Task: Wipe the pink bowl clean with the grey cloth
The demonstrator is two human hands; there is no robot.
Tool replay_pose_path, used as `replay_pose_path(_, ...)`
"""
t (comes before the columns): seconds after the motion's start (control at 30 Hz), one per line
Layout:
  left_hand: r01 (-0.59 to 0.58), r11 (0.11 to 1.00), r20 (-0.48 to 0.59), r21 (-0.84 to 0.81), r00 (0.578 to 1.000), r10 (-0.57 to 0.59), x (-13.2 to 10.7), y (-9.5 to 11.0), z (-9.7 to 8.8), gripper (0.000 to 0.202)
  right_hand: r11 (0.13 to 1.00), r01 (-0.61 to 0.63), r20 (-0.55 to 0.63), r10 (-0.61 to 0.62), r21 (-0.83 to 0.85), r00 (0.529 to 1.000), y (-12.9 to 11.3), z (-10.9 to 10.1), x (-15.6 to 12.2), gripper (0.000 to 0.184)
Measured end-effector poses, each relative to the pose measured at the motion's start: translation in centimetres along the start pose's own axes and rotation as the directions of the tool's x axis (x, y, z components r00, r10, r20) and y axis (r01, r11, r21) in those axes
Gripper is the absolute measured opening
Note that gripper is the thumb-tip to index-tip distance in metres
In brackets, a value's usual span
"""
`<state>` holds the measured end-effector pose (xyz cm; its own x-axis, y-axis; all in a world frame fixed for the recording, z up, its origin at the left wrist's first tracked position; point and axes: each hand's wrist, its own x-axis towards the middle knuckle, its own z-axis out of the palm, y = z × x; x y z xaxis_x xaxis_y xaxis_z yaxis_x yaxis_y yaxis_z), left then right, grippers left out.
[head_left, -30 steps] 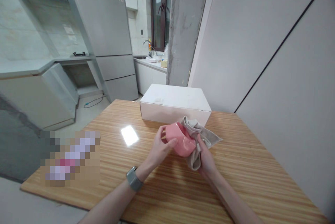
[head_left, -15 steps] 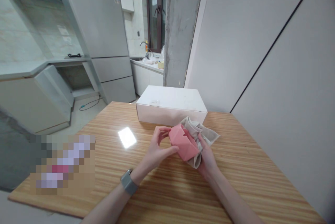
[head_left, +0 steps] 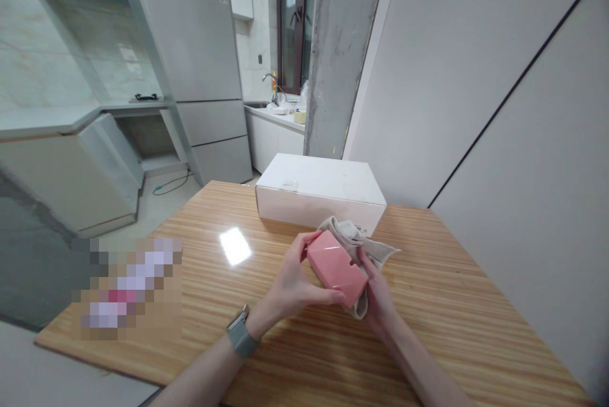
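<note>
A pink faceted bowl-like container point(head_left: 335, 267) with a small notch in its rim is held tilted above the table, one outer side facing me. My left hand point(head_left: 297, 277) grips it from the left, thumb along the lower edge and fingers at the top. On its far right side a light grey cloth point(head_left: 349, 232) is bunched against it, one corner sticking out to the right. My right hand point(head_left: 378, 290) closes around the cloth and presses it to the container. The container's inside is hidden from view.
A white cardboard box point(head_left: 321, 188) lies on the wooden table point(head_left: 200, 280) just beyond my hands. At the table's left edge is a pixelated, blurred-out patch point(head_left: 136, 283). A white wall point(head_left: 495, 109) rises along the right. Behind stand a fridge point(head_left: 190, 45) and a kitchen counter.
The pink container has turned, so its opening no longer shows and a flat outer side faces me. My left hand's grip has shifted with it. The view has moved slightly left.
</note>
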<state>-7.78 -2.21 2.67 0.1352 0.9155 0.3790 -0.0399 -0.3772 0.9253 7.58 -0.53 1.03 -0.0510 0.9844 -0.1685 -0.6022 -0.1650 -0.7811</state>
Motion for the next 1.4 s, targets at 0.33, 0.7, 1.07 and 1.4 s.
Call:
replay_pose_path(0.33, -0.351, 0.824, 0.0, 0.445, 0.92, 0.392, 0.2, -0.8, -0.5, 0.098, 0.964, -0.197, 0.027, 0.195, 0.181, 0.98, 0.7, 0.9, -0.6, 0.028)
replay_pose_path(0.7, -0.059, 0.995, 0.051, 0.081, 0.997, 0.055, 0.2, -1.0, -0.2, 0.06, 0.971, -0.148, -0.069, 0.163, 0.189, 0.984, 0.4, 0.3, -0.3, 0.023)
replay_pose_path(1.07, -0.142, 0.956, 0.136, 0.257, 0.985, 0.109, 0.4, -0.7, -0.1, 0.11, 0.986, 0.156, -0.149, -0.146, 0.058, 0.978, 0.3, -0.3, 0.5, 0.036)
replay_pose_path(1.4, -0.371, 0.699, 0.14, 0.611, 0.92, 0.366, 0.0, -2.4, 0.2, 0.109, 0.984, 0.135, -0.146, -0.117, 0.119, 0.982, 1.6, 0.6, -0.4, 0.038)
